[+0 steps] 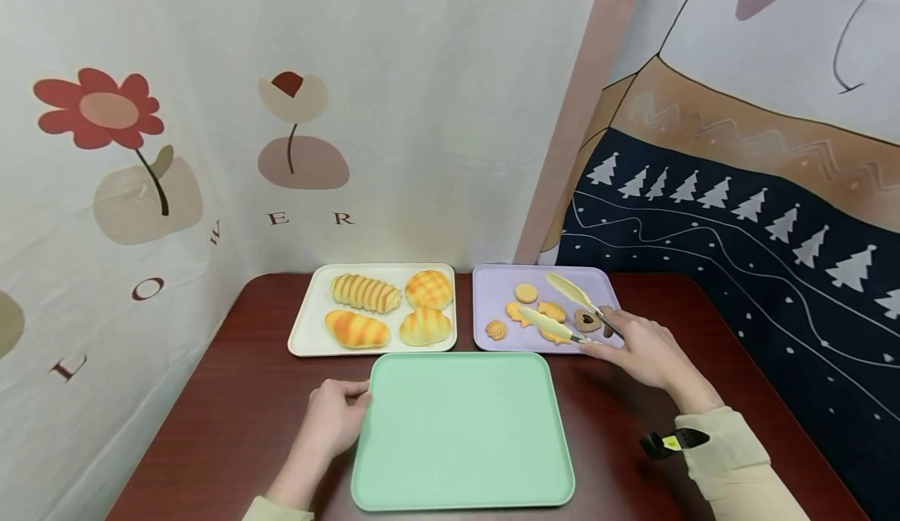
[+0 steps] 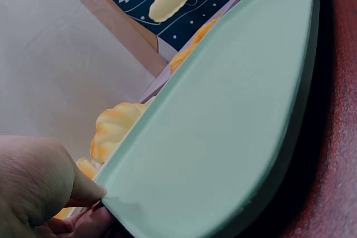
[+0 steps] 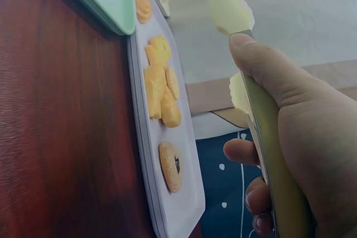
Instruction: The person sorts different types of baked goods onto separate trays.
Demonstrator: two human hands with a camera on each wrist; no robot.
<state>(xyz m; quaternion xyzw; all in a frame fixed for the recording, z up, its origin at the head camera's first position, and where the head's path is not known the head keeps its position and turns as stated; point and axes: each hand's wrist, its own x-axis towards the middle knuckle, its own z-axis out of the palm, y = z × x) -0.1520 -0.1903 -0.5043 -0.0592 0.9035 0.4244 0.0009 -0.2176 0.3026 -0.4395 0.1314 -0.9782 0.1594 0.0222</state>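
Note:
At its upper left edge, the mint-green tray [image 1: 460,431] is pinched between the thumb and fingers of my left hand [image 1: 336,418]; the left wrist view shows the thumb [image 2: 83,189] on the rim. My right hand [image 1: 650,351] grips a pair of tongs [image 3: 268,137] with pale cream tips, spread apart over the lilac tray [image 1: 496,285]. Nothing sits between the tips in the right wrist view. Below them lie several cookies: a round one [image 1: 526,293], a swirl [image 1: 495,330], a heart-shaped one with a dark centre [image 1: 585,321], and others partly hidden by the tongs.
A white tray [image 1: 309,335] at the back left holds a ridged roll [image 1: 364,293], a criss-crossed bun [image 1: 429,290], a long loaf [image 1: 357,330] and a shell-shaped bun [image 1: 426,326]. All trays rest on a dark red-brown table [image 1: 218,419]. Printed curtains [image 1: 436,115] hang behind.

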